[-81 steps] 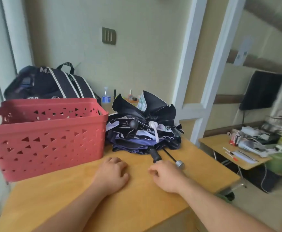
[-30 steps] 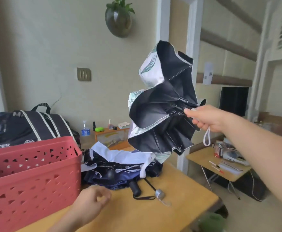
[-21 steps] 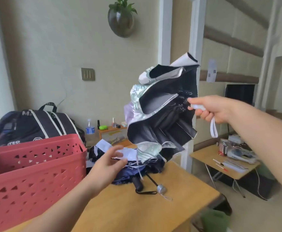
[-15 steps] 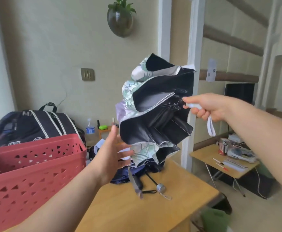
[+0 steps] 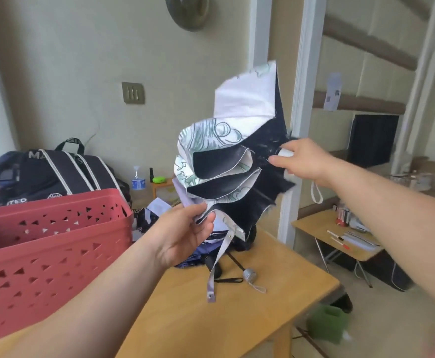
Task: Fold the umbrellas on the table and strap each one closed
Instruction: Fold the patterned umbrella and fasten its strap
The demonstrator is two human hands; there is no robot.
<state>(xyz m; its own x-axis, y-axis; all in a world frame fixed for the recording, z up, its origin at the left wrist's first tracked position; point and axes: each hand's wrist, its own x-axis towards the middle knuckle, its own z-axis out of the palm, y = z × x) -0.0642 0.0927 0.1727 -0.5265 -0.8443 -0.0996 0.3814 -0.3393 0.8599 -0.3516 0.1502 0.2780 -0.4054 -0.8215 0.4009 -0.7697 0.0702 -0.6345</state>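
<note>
A collapsed umbrella [image 5: 226, 171], black inside and white with a green print outside, hangs in the air above the table. My right hand [image 5: 301, 164] grips its white handle at the right, a wrist loop dangling below. My left hand [image 5: 183, 236] pinches the lower edge of the loose canopy between thumb and fingers. The umbrella's closing strap [image 5: 215, 272] hangs down with a snap at its end. On the wooden table [image 5: 211, 319] behind lies a heap of other dark umbrellas [image 5: 203, 251], with a black handle and a silver knob sticking out.
A red perforated basket [image 5: 43, 244] stands at the table's left. A dark sports bag [image 5: 43, 174] sits behind it by the wall. A small folding table [image 5: 340, 236] with pens stands at the right, and a green object [image 5: 327, 324] lies on the floor.
My right hand lifted one umbrella off the heap into the air. My left hand rose from the table and took hold of the canopy's lower edge.
</note>
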